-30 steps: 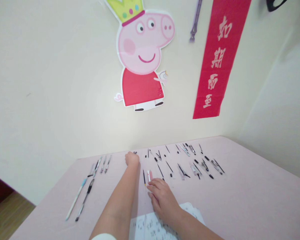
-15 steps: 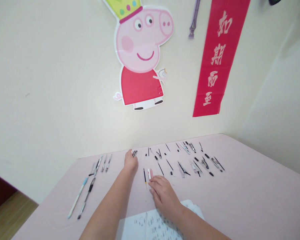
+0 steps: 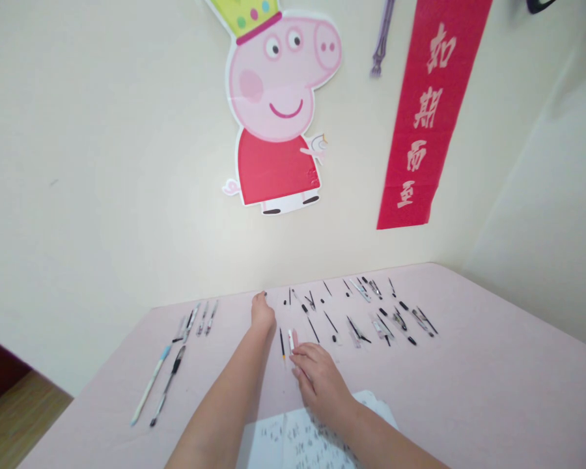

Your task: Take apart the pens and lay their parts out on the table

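Observation:
My left hand (image 3: 264, 314) reaches to the far edge of the table, its fingers curled together. A small dark bit shows at their tips, but the hand hides most of what is there. My right hand (image 3: 320, 378) is low over the table, with closed fingers at the near end of a white pen barrel (image 3: 292, 340) and a pink piece (image 3: 295, 337) beside it. Just left of these lies a thin black refill (image 3: 282, 342) with a yellowish lower end.
Several pens lie at left, among them a light blue-capped pen (image 3: 151, 384) and a black-grip pen (image 3: 170, 381). Rows of refills, caps and clear barrels (image 3: 381, 329) spread to the right. A written-on notebook (image 3: 293, 440) is at the near edge. The wall (image 3: 127, 195) rises behind the table (image 3: 493, 384).
My left hand has shifted slightly right, over the dark pen parts that showed beside its fingers before. My right hand stays in place.

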`<state>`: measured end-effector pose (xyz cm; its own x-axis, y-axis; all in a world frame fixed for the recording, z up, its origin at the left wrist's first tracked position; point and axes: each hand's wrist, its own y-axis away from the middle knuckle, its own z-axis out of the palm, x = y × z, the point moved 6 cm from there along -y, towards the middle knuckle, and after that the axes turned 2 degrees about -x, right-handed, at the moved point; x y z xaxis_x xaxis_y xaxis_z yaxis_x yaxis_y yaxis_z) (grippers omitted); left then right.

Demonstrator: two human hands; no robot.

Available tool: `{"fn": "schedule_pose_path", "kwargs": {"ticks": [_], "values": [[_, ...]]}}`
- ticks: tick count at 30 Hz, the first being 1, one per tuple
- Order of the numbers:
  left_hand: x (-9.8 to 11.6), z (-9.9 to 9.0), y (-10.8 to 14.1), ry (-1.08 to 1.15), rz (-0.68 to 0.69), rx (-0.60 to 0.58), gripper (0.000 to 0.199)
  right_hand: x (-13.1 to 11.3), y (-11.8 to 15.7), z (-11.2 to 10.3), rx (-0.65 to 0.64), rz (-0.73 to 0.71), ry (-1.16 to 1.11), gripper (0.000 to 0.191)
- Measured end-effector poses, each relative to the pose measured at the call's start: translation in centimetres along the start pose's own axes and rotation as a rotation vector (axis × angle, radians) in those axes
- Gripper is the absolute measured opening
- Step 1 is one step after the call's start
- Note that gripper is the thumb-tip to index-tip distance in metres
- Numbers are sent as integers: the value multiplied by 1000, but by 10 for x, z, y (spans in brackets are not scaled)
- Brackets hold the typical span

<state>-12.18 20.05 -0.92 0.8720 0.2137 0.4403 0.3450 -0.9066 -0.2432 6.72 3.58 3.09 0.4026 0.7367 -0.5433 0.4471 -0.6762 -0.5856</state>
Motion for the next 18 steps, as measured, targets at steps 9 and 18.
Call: {"fn": "schedule_pose_path", "kwargs": {"ticks": [9, 18], "values": [[34, -18, 31, -142, 282, -17, 32, 0, 0, 0, 1, 4, 1, 33], [55, -13, 47, -189, 352, -74, 25, 1, 0, 0, 0, 7, 10, 33]]}}
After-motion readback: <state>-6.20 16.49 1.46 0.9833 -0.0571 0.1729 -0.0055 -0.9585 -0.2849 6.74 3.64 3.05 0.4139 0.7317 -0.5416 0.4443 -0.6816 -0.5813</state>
